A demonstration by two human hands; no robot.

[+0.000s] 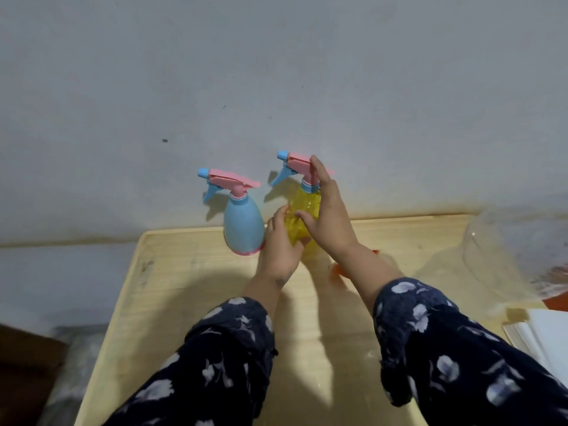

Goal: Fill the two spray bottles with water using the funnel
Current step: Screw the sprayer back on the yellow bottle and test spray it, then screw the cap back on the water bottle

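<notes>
A yellow see-through spray bottle [302, 207] with a pink and blue trigger head stands near the table's far edge. My left hand [281, 244] grips its lower body from the left. My right hand [327, 207] holds it from the right, thumb on the body and fingers reaching up along the neck to the pink head. To its left a blue spray bottle [242, 226] with a pink base stands upright, apart from both hands. An orange object [339, 269], possibly the funnel, peeks out behind my right forearm, mostly hidden.
The wooden table [190, 302] stands against a grey wall. A clear plastic bowl [504, 250] sits at the right edge, with a stack of white paper [541, 333] nearer me. The floor drops away left of the table.
</notes>
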